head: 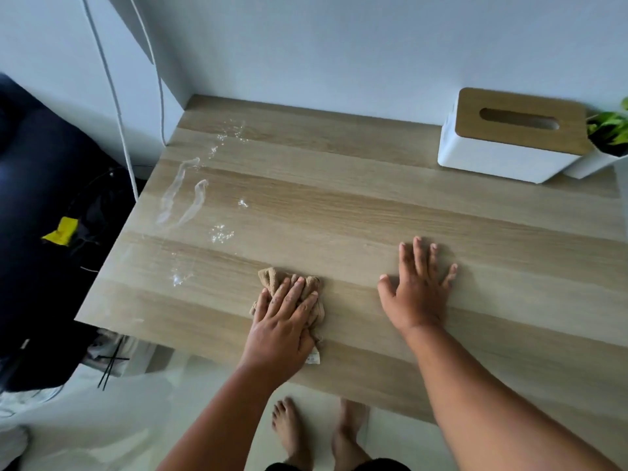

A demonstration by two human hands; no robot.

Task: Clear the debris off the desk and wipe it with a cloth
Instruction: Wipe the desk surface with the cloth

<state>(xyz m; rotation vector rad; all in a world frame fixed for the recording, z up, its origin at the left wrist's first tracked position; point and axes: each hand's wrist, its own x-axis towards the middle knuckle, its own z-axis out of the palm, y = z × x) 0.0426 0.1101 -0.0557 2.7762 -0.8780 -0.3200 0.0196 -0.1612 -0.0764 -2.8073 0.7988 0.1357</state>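
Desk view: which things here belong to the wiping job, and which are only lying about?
Part of the job:
- beige cloth under the left hand
- wet streaks at the desk's left side
- wooden desk, right hand flat on it

Only lying about:
- tissue box
- potted plant
- white cables
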